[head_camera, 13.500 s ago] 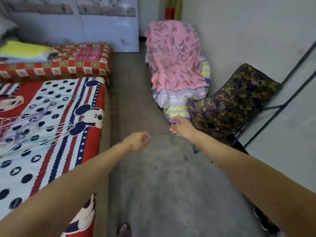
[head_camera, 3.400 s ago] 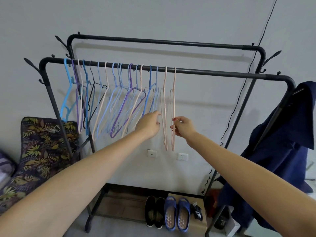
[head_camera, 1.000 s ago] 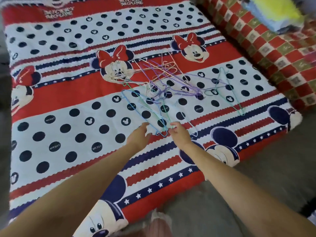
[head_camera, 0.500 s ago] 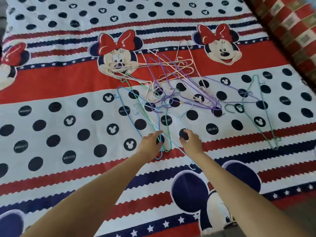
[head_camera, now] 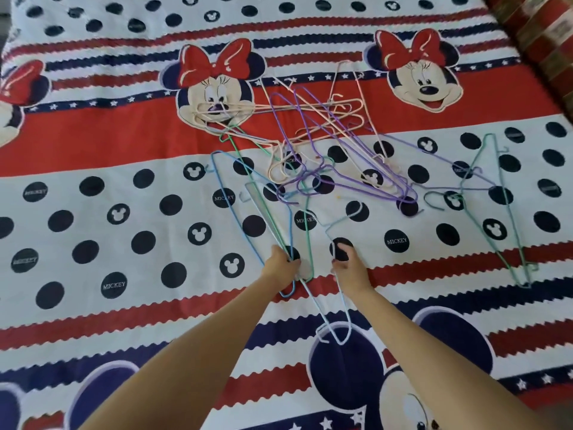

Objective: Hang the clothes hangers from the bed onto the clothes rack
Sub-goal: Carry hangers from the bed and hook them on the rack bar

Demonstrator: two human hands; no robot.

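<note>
Several thin wire hangers lie tangled on the bed [head_camera: 93, 144], pink ones [head_camera: 325, 110] at the back and purple ones [head_camera: 350, 178] in the middle. A teal hanger [head_camera: 496, 212] lies apart at the right. My left hand [head_camera: 280, 266] grips the near ends of a blue hanger [head_camera: 235, 209] and a green hanger [head_camera: 305, 218]. My right hand [head_camera: 348, 268] rests with curled fingers on a pale blue hanger [head_camera: 335, 308] whose corner points toward me. The clothes rack is out of view.
The bed cover is red, white and navy with cartoon mice and black dots. A red checked blanket [head_camera: 539, 35] lies at the upper right corner.
The view has drawn closer to the bed. Both hands have reached down onto the nearest hangers, and the left hand has closed on the blue and green ones.
</note>
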